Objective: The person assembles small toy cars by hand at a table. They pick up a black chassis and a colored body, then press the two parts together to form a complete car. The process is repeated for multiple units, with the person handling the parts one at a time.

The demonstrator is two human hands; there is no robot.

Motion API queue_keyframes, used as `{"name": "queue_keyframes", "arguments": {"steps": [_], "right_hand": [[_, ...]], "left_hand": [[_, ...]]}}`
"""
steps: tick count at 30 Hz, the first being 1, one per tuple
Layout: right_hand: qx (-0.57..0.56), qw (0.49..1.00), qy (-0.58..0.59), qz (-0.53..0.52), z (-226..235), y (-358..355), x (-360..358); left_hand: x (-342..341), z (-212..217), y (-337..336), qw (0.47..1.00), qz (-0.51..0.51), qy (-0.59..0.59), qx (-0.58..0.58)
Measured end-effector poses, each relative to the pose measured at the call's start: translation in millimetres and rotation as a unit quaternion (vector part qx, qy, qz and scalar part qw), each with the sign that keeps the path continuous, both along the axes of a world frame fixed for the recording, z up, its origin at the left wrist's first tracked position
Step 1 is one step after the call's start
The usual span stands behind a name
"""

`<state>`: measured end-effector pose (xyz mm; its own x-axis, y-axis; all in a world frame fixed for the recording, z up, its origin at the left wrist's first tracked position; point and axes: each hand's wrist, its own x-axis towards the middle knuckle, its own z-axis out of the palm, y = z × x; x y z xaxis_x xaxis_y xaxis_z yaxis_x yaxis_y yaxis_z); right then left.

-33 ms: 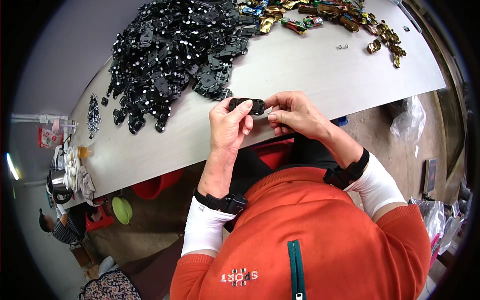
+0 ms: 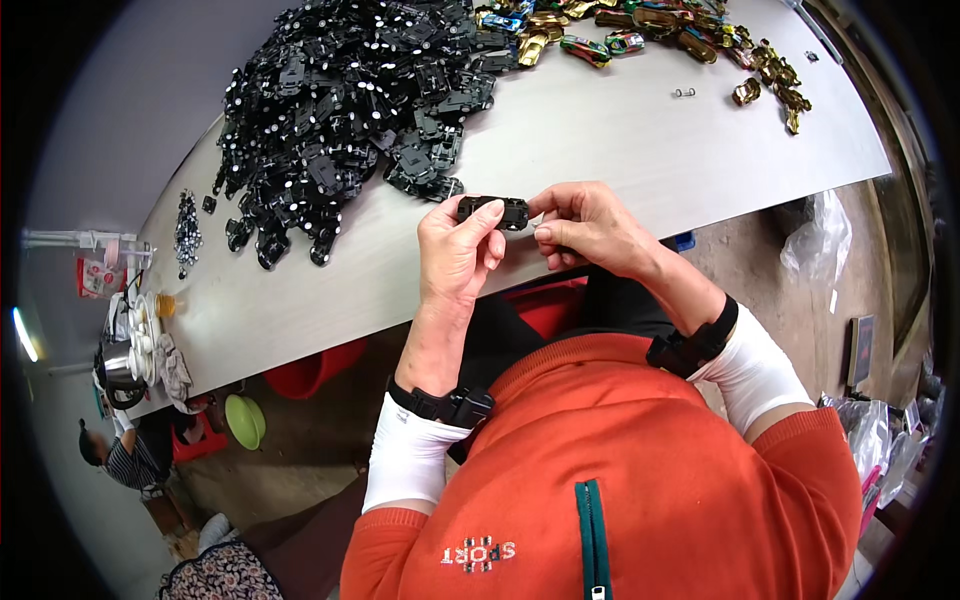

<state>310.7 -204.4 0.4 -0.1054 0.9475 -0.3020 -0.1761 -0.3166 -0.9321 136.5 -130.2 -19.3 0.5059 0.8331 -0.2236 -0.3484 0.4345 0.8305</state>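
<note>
Head view, the only one supplied. Clock bearings taken from the held part.

Left hand: clamped on a black toy-car chassis, thumb across the middle. Location of chassis: above the near margin of the pale table. Right hand: at 3 o'clock, thumb and forefinger close together by the chassis end, with a small pale piece near the tips; impossible to tell whether pinched.

Change: none discernible against the frame just before; same grip, same spacing of hands. Judged from that: no measurable advance in the work in hand.

Surroundings: at 10 o'clock, a large heap of black chassis with white wheels; at 9, a pile of small wheeled axles; at 1, shiny car bodies, gold and coloured; at 2, a lone axle and, farther out, loose gold shells. Off the table: red basin and green basin toward 8, clear plastic bag at 3.

Obstructions: heap edge just beyond the left fingers, judged likely to crowd leftward movement; left thumb hiding part of the chassis.
</note>
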Motion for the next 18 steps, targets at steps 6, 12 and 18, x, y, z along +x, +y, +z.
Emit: {"name": "queue_keyframes", "arguments": {"steps": [6, 12, 18], "right_hand": [[-0.009, 1.0, 0.001, -0.007, -2, 1, -1], [0.002, 0.999, -0.053, -0.006, -2, 3, -4], [-0.016, 0.997, -0.057, -0.04, 3, 7, -13]], "left_hand": [[2, 4, -6, 1.0, -0.003, 0.018, 0.025], [7, 10, -10, 0.994, 0.014, 0.063, 0.085], [16, 12, -16, 0.986, 0.086, 0.074, 0.12]]}}
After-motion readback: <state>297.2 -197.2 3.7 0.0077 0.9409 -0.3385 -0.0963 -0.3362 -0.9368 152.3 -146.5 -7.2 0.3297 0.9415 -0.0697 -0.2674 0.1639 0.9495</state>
